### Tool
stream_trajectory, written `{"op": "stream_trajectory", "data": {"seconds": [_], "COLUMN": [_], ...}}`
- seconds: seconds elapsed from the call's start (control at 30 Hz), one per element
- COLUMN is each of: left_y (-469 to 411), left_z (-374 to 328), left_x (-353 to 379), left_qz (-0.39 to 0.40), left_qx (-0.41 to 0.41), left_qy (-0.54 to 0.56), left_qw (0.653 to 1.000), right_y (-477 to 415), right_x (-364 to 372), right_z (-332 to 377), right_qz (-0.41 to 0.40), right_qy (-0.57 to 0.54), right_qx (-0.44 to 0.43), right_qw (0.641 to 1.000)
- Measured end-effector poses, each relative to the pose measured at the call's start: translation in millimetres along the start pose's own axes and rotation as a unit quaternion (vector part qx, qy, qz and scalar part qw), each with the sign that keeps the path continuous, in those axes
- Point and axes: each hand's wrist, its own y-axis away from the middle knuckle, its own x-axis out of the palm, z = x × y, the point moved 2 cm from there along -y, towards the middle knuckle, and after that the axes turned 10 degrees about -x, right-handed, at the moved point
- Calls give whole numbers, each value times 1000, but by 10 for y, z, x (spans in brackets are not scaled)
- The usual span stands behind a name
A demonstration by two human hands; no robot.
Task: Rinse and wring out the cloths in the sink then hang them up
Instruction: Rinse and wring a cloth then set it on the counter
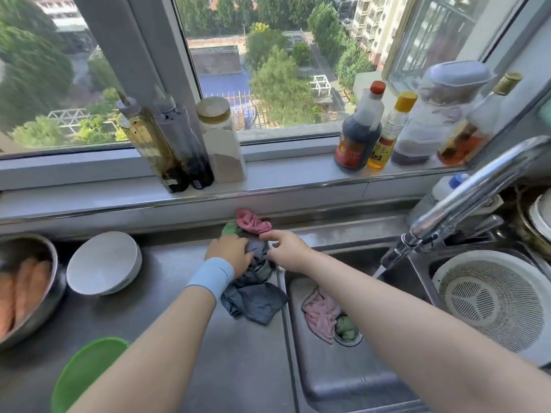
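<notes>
A: Where are the cloths sitting?

B: Most are piling up at the right edge of the counter, just beside the left rim of the sink. The dark cloth is lying crumpled at the front of the pile. The red cloth and the green cloth are bunching at the counter's back edge.

A: Anything in the sink?

B: The pink cloth is lying on the sink floor, touching the drain. A green rag is sitting in the drain itself.

A: Hands?

B: The left hand, with a blue wristband, is resting on the pile, fingers curling into the dark cloth and gripping it. The right hand is reaching over the sink rim to the same pile, fingers bending where the red and dark cloths meet. It's blurring there, so I can't tell if it's holding anything.

A: Tap?

B: The tap is running, with the stream falling into the sink to the right of the pink cloth.

A: Rest?

B: A white bowl is sitting upside down toward the counter's back left. A metal bowl is sitting at its left edge and a green lid at its front edge. A colander is sitting in the right basin.
</notes>
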Motion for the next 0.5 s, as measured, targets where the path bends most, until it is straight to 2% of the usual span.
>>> {"op": "stream_trajectory", "data": {"seconds": [0.1,0.17,0.23,0.3,0.4,0.5], "left_y": [52,118,183,219,230,204], "left_z": [-258,-518,-795,-1042,-1354,-1571], "left_x": [3,33,116,276,595,957], "left_qz": [-130,-134,-96,-32,88,182], "left_qx": [24,67,105,121,114,95], "left_qy": [46,138,201,219,221,186], "left_qw": [990,979,969,968,965,961], "right_y": [189,426,703,981,1307,1454], "right_x": [-104,-124,-121,-113,-111,-68], "right_z": [-242,-476,-803,-1152,-1611,-1957], "right_qz": [-51,-41,-26,-10,10,7], "right_qy": [-28,-38,-24,-25,-6,-6], "right_qx": [31,53,94,164,235,259], "right_qw": [998,997,995,986,972,966]}}
